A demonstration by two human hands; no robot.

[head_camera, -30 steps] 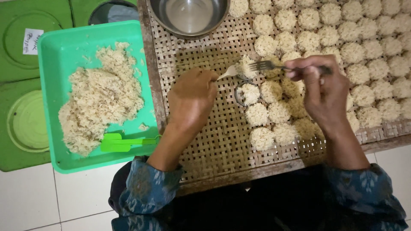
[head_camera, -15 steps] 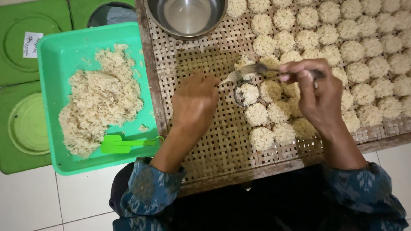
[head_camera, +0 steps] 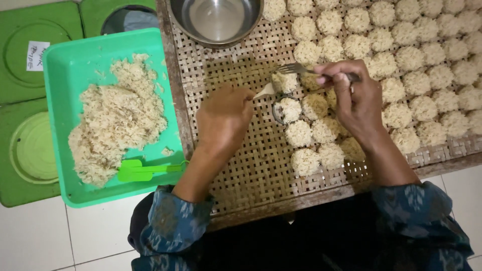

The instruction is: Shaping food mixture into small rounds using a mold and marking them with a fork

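The left hand (head_camera: pixel 224 120) rests knuckles-up on the brown woven bamboo drying tray (head_camera: pixel 241 165), its fingers curled shut around the handle of a pale utensil (head_camera: pixel 264 91) whose tip sticks out to the right and touches a small clump of pale shredded mixture (head_camera: pixel 284 82). The right hand (head_camera: pixel 354 98) is just right of it, fingers pinched together on the handle of a metal fork (head_camera: pixel 309 71) that lies nearly level, its tines pointing left and meeting the same clump from the far side. That clump sits near the middle of the tray, at the left end of the rows of round pale shredded cakes (head_camera: pixel 401 65) that cover the tray's right and far portions. Just near of the clump, a dark ring mould (head_camera: pixel 277 113) lies on the weave around or against another cake; which one cannot be made out. A round steel bowl (head_camera: pixel 216 20) stands on the far edge of the tray. To the left, beside the tray, a bright green rectangular plastic tub (head_camera: pixel 65 80) holds a loose heap of the same shredded mixture (head_camera: pixel 118 118), with a light green plastic spatula (head_camera: pixel 145 170) lying at its near side. Dark green lids (head_camera: pixel 30 125) lie on the white tiled floor (head_camera: pixel 50 241) further left.
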